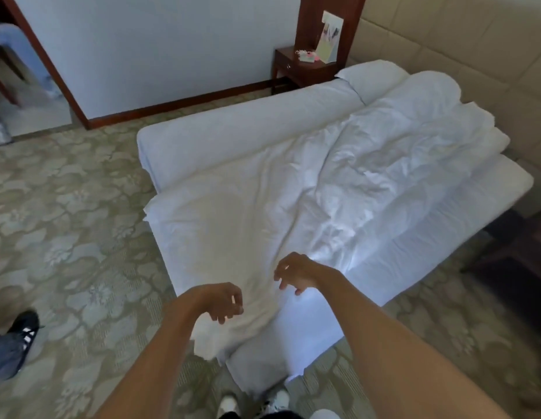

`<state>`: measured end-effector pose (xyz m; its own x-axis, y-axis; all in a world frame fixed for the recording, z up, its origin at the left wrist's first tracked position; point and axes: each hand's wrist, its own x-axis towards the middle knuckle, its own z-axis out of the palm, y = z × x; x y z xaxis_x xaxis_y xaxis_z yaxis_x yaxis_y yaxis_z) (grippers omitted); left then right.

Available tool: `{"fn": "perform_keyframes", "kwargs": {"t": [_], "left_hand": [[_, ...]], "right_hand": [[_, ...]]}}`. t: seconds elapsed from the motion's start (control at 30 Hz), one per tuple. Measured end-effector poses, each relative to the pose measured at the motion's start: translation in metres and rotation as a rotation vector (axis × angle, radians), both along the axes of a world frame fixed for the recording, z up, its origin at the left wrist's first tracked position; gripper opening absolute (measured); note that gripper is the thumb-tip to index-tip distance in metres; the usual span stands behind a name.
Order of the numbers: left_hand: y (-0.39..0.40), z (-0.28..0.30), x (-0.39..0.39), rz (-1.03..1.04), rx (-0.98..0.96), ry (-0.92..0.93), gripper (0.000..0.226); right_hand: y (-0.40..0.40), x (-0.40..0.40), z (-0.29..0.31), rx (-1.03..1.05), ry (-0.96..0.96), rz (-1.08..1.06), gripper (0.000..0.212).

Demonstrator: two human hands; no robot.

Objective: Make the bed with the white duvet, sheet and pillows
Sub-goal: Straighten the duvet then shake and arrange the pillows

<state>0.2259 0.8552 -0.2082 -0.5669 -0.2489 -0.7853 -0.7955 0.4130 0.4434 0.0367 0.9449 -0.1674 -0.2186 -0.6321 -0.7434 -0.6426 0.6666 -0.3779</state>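
At the far left edge, a dark shoe with white stripes [27,326] and a denim trouser leg of another person stand on the patterned carpet [75,237]. Further right, the left hand [222,302] hangs over the near corner of the bed [178,152], wrist bent down, fingers loosely curled and empty, gripping nothing. Just under it the white duvet [293,207] lies crumpled on the mattress, its long axis running from the near corner at the bottom centre up and away to the upper right, toward the headboard; its near end spills over the foot of the bed and hangs toward the floor. The sheet [239,137] shows as a smooth bare band along the left side of the mattress. The right hand [294,273] hovers just beside the left, over the duvet's near end, fingers also slack, half-curled and holding nothing. Up at the far end, a white pillow [371,78] lies flat against the padded beige headboard [462,40], its length across the bed. Left of the pillow stands a dark wooden nightstand [296,68] with a folded card on it.
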Motion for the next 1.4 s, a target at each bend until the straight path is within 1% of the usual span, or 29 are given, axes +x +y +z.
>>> {"fn": "perform_keyframes", "kwargs": {"t": [0.03,0.13,0.2,0.33,0.47,0.6,0.7,0.83,1.0,1.17,1.27,1.4], "left_hand": [[0.005,0.001,-0.008,0.010,0.003,0.020,0.007],[0.018,0.007,-0.033,0.020,-0.020,0.084,0.009],[0.026,0.012,-0.052,0.023,-0.030,0.115,0.009],[0.045,0.017,-0.109,0.030,-0.036,0.120,0.009],[0.078,0.019,-0.193,0.045,-0.051,0.187,0.009],[0.128,0.034,-0.285,0.013,0.031,0.287,0.012],[0.153,0.043,-0.347,-0.051,0.049,0.305,0.013],[0.168,0.043,-0.423,-0.129,0.027,0.305,0.010],[0.170,0.033,-0.506,-0.165,0.054,0.328,0.015],[0.155,0.022,-0.600,-0.170,0.028,0.369,0.012],[0.147,0.027,-0.667,-0.141,0.022,0.406,0.013],[0.143,0.036,-0.743,-0.162,0.016,0.441,0.014]], "right_hand": [[0.010,-0.010,-0.005,0.010,0.026,0.065,0.033],[0.044,-0.038,-0.011,-0.005,-0.050,-0.090,0.021],[0.055,-0.058,-0.014,-0.027,-0.067,-0.116,0.020],[0.067,-0.101,-0.012,-0.103,-0.098,-0.144,0.019],[0.104,-0.172,-0.008,-0.155,-0.082,-0.169,0.021],[0.170,-0.260,-0.001,-0.101,-0.018,-0.231,0.020],[0.214,-0.321,0.000,-0.077,0.016,-0.335,0.022],[0.251,-0.387,0.001,-0.113,0.027,-0.461,0.024],[0.253,-0.464,-0.003,-0.130,0.038,-0.500,0.024],[0.233,-0.547,-0.002,-0.170,0.062,-0.525,0.023],[0.232,-0.606,0.005,-0.149,0.064,-0.543,0.021],[0.240,-0.679,0.010,-0.181,0.084,-0.630,0.020]]}}
